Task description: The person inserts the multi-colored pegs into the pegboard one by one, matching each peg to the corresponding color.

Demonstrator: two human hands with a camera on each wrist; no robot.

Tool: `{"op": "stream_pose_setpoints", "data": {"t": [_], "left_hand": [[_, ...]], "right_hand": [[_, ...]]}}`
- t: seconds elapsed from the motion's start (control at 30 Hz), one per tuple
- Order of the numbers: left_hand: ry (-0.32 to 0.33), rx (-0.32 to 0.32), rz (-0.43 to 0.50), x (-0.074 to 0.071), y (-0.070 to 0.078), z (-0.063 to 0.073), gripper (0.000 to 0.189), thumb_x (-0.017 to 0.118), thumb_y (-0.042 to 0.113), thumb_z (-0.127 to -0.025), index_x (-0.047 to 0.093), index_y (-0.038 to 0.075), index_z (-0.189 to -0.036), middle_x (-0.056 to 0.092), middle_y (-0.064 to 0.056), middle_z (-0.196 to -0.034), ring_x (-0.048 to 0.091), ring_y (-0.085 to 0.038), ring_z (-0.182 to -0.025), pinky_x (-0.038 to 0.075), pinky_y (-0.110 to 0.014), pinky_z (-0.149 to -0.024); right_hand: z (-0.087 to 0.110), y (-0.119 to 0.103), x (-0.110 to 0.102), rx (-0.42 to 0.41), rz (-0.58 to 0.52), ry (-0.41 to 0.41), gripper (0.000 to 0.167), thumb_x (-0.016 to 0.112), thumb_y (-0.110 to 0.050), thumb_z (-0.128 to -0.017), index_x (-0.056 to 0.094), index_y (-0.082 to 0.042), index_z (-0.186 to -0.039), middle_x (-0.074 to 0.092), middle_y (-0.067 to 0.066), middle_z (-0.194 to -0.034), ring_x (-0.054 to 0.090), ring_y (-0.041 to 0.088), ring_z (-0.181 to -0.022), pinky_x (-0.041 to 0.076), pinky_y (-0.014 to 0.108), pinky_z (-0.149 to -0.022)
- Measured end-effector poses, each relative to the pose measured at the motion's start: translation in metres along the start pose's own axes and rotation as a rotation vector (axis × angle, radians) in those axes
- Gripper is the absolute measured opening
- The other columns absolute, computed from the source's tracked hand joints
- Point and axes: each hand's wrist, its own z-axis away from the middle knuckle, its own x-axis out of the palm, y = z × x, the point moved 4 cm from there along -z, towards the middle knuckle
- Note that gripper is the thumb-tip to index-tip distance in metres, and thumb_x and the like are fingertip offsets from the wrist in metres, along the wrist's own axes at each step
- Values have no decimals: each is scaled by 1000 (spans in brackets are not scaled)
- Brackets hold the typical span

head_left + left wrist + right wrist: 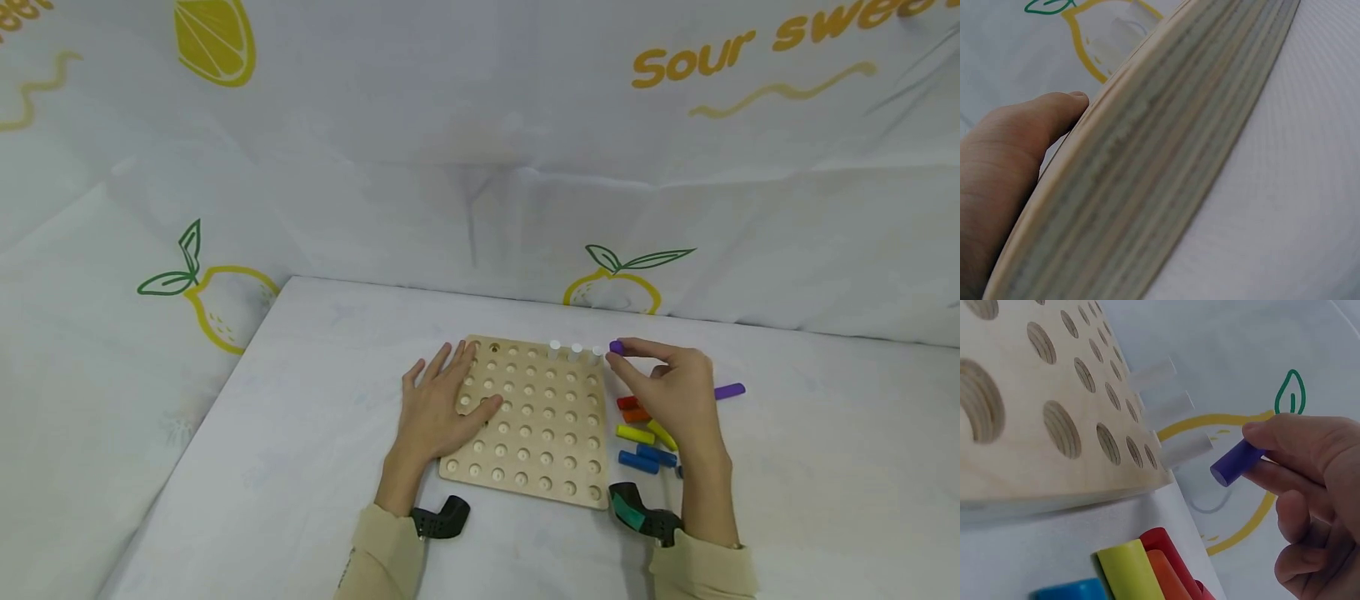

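My right hand (pixel 686 392) pinches a short purple peg (pixel 1236 462) between thumb and index finger, while the other fingers curl in. It holds the peg near the far right corner of a square wooden board (pixel 534 469) full of round holes. Three white pegs (pixel 576 352) stand upright in the board's far row, close to that corner. Spread over the board's left side, my left hand (pixel 438 417) rests with its fingers straight and thumb reaching across the holes. In the left wrist view, the thumb (pixel 1016 150) shows beyond the board's side edge (pixel 1147 150).
Right of the board lie loose pegs: red (pixel 627 402), orange (pixel 637 414), yellow (pixel 635 434) and blue (pixel 639 462), partly behind my right hand. Another purple peg (pixel 730 391) lies farther right. A white cloth with printed lemons (pixel 611 292) hangs behind the table.
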Motion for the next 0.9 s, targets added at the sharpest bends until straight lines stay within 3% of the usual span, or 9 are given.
{"op": "stream_pose_setpoints", "data": {"t": [0.23, 0.47, 0.77, 0.9], "left_hand": [[1, -1, 0, -1, 1, 0, 88, 57, 65, -89, 35, 19, -160, 38, 0, -165, 28, -23, -158, 15, -56, -125], [0, -4, 1, -1, 0, 0, 88, 58, 65, -88, 35, 19, -160, 39, -1, -164, 29, -24, -158, 15, -56, -125], [-5, -5, -3, 0, 0, 0, 88, 57, 65, -89, 35, 19, -160, 39, -1, -164, 29, -24, -158, 15, -56, -125], [-4, -2, -3, -1, 0, 0, 88, 57, 65, -89, 35, 18, -160, 38, -2, -164, 29, -24, -158, 14, -57, -125]], "right_hand": [[-1, -5, 4, -25, -111, -16, 32, 78, -24, -92, 77, -6, -118, 77, 18, -111, 37, 13, -35, 34, 24, -37], [-2, -14, 15, -30, -271, -99, 30, 79, -22, -91, 77, -4, -115, 76, 20, -111, 43, 19, -33, 35, 26, -35], [0, -21, 38, 26, -324, -236, 33, 77, -24, -92, 76, -6, -120, 77, 17, -110, 45, 17, -37, 44, 25, -42], [1, -21, 46, 51, -345, -289, 35, 76, -24, -93, 74, -5, -123, 76, 19, -107, 46, 15, -39, 43, 24, -42]]}}
